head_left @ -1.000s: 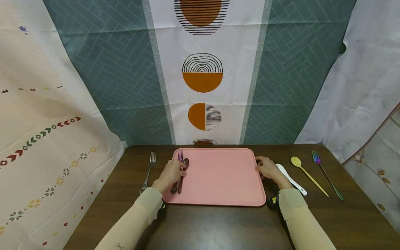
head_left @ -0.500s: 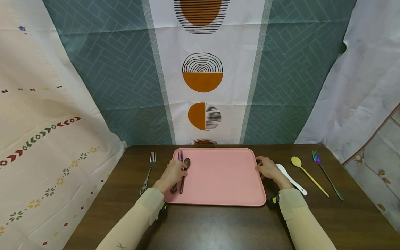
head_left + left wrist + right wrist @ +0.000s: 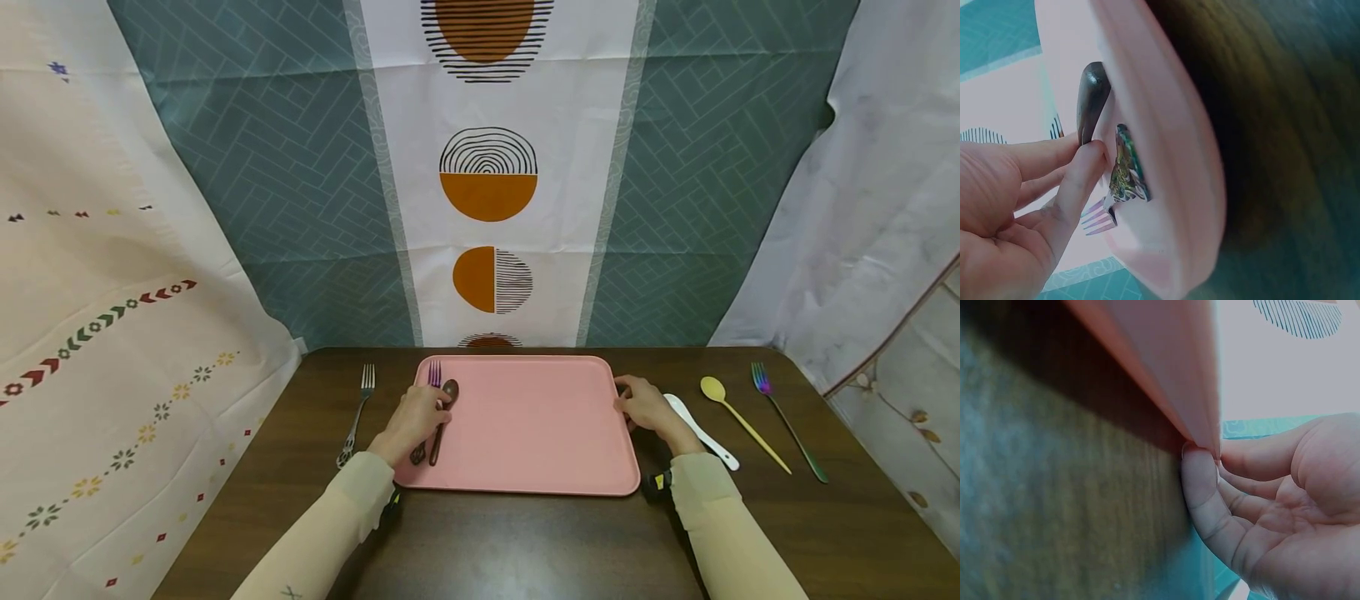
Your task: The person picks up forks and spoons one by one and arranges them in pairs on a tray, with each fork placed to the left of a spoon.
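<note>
My left hand (image 3: 413, 421) pinches a dark brown spoon (image 3: 451, 388) between thumb and fingers, over the left end of a pink tray (image 3: 532, 425). In the left wrist view the spoon's handle (image 3: 1092, 100) sticks out past the fingertips. Just left of the spoon lies a fork (image 3: 435, 372) with purple tines, inside the tray; its ornate handle (image 3: 1124, 170) shows in the left wrist view. The hand covers the middle of both pieces in the head view. At the tray's right side, my right hand (image 3: 1272, 500) pinches the rim between thumb and fingers.
Left of the tray a silver fork (image 3: 362, 408) lies on the dark wooden table (image 3: 525, 550). To the right are a white spoon (image 3: 701, 432), a yellow spoon (image 3: 742, 422) and a rainbow-coloured fork (image 3: 787, 421). A patterned curtain (image 3: 315, 192) hangs behind the table.
My left hand has shifted slightly right with the spoon, widening the gap between it and the purple-tined fork. The right hand has stayed at the tray's rim.
</note>
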Demonstrator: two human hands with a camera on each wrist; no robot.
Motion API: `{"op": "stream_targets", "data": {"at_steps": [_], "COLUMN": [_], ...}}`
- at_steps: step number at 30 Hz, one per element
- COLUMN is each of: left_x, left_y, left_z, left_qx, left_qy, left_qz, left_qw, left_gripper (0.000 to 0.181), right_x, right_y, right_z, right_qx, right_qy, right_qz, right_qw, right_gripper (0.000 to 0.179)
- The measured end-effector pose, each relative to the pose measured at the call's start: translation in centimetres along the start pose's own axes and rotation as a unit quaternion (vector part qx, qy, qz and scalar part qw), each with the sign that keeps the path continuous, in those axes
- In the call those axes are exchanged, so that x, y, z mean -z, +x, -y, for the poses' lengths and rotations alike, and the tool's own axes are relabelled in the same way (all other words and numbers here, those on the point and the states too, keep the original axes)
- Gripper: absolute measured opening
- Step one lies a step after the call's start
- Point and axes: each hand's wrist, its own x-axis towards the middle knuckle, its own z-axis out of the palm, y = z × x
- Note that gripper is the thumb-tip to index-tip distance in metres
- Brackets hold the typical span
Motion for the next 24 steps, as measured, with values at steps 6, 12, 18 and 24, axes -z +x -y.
{"op": "stream_targets", "data": {"at_steps": [6,12,18,24], "left_x": [-0.08,-0.09,-0.05,0.34], "left_y": [-0.08,-0.22,-0.24,-0.35], "left_z": [-0.14,-0.28,-0.26,-0.2], "left_qx": [0.006,0.022,0.018,0.014], "left_qy": [-0.003,-0.015,-0.01,-0.012], "left_qz": [0.001,0.004,0.001,-0.008], "left_qw": [1.0,0.9996,0.9998,0.9998], "left_gripper": [0.028,0.025,0.023,0.021], "right_x": [-0.04,0.01,-0.07,-0.01], "right_y": [-0.06,-0.06,0.03,0.0], "right_z": [0.03,0.06,-0.04,-0.04], "right_qx": [-0.01,-0.012,-0.005,0.0], "right_qy": [-0.001,-0.004,-0.003,0.0], "right_qz": [0.001,0.003,0.001,0.0], "right_qw": [1.0,0.9999,1.0,1.0], "right_gripper": [0.054,0.055,0.054,0.054]}}
